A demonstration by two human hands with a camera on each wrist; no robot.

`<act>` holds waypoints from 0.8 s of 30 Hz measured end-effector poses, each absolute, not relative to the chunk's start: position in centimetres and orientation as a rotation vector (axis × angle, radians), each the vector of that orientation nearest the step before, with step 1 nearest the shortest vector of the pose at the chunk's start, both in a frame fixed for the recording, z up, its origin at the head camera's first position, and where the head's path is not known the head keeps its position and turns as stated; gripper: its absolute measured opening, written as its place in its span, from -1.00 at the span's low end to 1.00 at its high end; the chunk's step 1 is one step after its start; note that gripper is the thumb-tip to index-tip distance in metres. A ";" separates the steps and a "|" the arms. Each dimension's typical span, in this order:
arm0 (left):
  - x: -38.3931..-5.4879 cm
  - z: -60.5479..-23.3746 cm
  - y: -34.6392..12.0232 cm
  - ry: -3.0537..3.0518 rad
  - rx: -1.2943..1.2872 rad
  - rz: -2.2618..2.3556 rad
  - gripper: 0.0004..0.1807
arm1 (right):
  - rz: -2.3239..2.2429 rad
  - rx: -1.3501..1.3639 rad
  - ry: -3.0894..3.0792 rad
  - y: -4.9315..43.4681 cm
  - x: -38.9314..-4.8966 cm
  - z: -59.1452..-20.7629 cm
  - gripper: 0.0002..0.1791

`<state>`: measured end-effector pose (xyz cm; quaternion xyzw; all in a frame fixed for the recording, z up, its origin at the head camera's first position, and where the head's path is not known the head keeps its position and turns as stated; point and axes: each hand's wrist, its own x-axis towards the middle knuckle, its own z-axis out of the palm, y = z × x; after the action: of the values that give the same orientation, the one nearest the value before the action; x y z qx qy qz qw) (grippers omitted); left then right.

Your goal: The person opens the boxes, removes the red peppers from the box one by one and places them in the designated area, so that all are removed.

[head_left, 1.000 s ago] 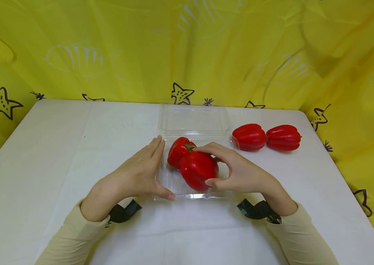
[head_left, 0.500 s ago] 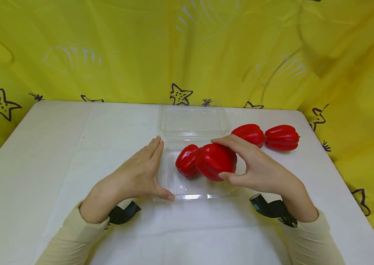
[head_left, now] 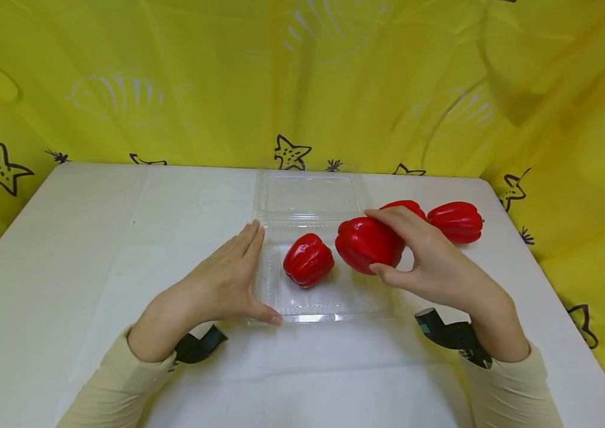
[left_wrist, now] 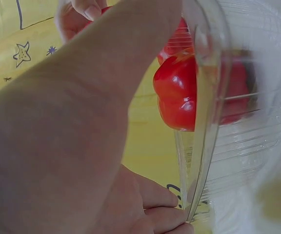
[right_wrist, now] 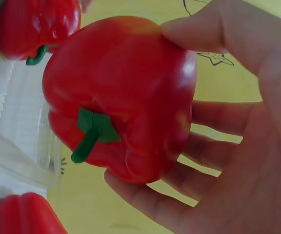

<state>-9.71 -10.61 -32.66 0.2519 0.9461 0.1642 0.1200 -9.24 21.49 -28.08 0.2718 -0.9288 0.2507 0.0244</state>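
A clear plastic clamshell box (head_left: 320,317) lies with its lid (head_left: 310,193) folded back, away from the person. One red bell pepper (head_left: 308,260) rests on its side in the left half of the tray. My left hand (head_left: 222,276) lies along the tray's left side, fingers straight and thumb at the front corner. Over the tray's right side, my right hand (head_left: 433,258) grips a second red bell pepper (head_left: 369,245) between thumb and fingers. Its green stem (right_wrist: 92,134) shows in the right wrist view. In the left wrist view the tray's wall (left_wrist: 209,131) stands close before the left fingers.
Two more red peppers lie on the white table (head_left: 120,249) right of the box. The far right pepper (head_left: 455,222) is in full view, while the nearer pepper (head_left: 406,207) is partly behind my right hand. A yellow curtain (head_left: 216,77) hangs along the back and sides.
My right hand has carried its pepper right and away from the person, clear of the other pepper. That other pepper has turned and shifted slightly right in the tray. My left hand stays put.
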 end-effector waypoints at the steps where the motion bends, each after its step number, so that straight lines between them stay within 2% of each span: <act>1: -9.7 -32.6 -10.6 2.764 0.735 0.478 0.54 | 0.765 0.829 -2.869 21.6 -9.2 -28.0 -0.19; 24: -9.7 -32.7 -10.4 2.764 0.734 0.465 0.54 | 0.583 0.680 -2.855 24.0 -9.5 -27.6 -0.20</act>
<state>-9.68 -10.44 -32.68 0.2514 0.9468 0.1594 0.1219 -9.51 23.98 -27.64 0.2267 -0.9514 0.1944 0.0747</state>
